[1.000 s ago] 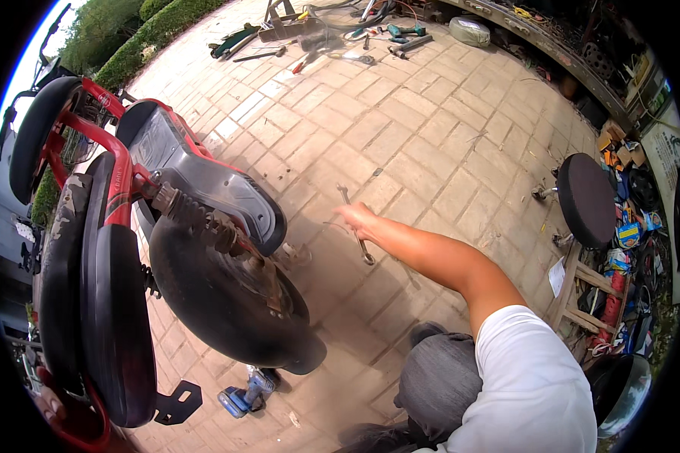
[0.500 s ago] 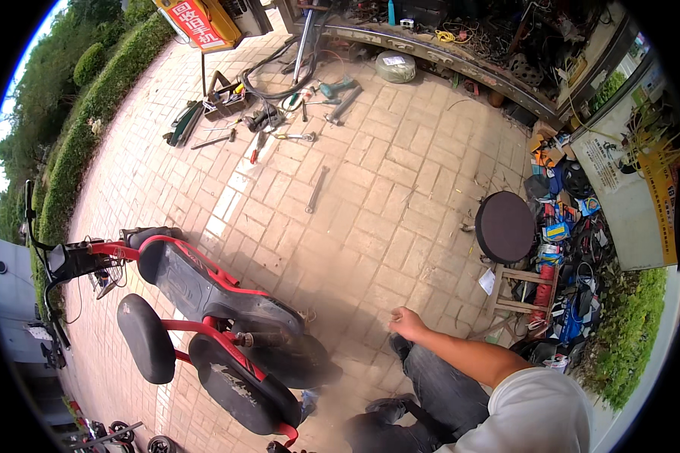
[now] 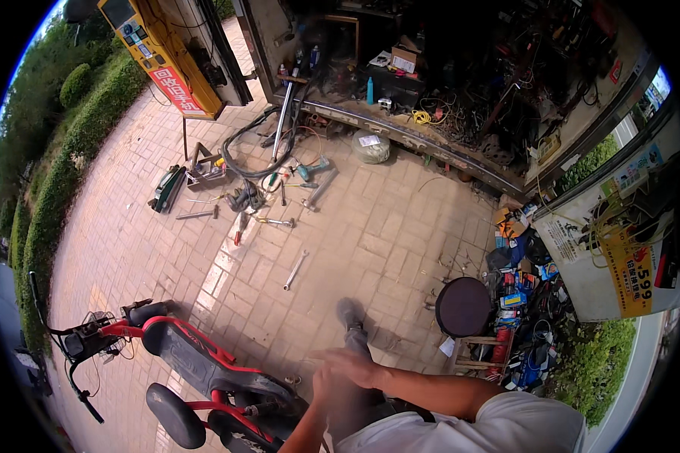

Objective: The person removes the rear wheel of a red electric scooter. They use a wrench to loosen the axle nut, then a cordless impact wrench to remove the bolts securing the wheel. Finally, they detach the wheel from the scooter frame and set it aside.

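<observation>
Hands: right hand (image 3: 347, 366) and left hand (image 3: 326, 389) blurred, brought together at 6 o'clock — grip cannot be told.
Nearest: red-framed black-seated electric scooter (image 3: 196, 370), laid at 7 o'clock — underside reachable.

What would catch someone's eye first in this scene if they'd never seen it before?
Probably the red and black scooter lying on its side on the brick paving at lower left, close to the person's two hands, which are blurred and seem to hold nothing. Next, the tools scattered on the bricks at upper centre, with a lone wrench nearer, and a round black stool at right.
</observation>
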`<state>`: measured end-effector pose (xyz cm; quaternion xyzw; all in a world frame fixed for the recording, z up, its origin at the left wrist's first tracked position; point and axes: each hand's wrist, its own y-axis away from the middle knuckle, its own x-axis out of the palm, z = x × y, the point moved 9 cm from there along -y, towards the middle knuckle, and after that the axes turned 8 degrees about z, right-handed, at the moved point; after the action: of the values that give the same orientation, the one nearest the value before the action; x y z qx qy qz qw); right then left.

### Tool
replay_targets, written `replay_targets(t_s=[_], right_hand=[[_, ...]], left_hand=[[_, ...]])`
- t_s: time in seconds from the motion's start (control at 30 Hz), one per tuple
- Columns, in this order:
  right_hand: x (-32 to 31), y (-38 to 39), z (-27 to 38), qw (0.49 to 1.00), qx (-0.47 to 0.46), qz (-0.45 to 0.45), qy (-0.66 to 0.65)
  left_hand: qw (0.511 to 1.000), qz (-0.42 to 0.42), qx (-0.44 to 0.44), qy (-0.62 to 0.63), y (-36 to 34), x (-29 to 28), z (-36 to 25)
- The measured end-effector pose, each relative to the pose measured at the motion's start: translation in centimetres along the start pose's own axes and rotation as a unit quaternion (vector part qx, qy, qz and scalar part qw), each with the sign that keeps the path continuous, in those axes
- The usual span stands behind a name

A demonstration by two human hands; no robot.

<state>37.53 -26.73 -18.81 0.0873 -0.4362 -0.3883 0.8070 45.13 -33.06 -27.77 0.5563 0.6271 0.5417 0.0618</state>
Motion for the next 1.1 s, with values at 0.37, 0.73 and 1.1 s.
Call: replay_targets(t_s=[0.37, 0.73, 1.1], right_hand=[[-32.0, -0.3, 29.4, 0.752, -0.077, -0.343, 0.558], [-69.5, -4.8, 72.1, 0.694, -0.088, -0.533, 0.476], [-77.4, -23.4, 119.6, 0.529, -0.238, -0.509, 0.636]], left_hand=[[0.977, 0.086, 0.133, -0.144, -20.0, 25.9, -35.2], [0.911, -0.056, 0.131, -0.388, -47.5, 34.6, -44.3], [0.909, -0.030, 0.002, -0.416, -66.3, 40.2, -49.4]])
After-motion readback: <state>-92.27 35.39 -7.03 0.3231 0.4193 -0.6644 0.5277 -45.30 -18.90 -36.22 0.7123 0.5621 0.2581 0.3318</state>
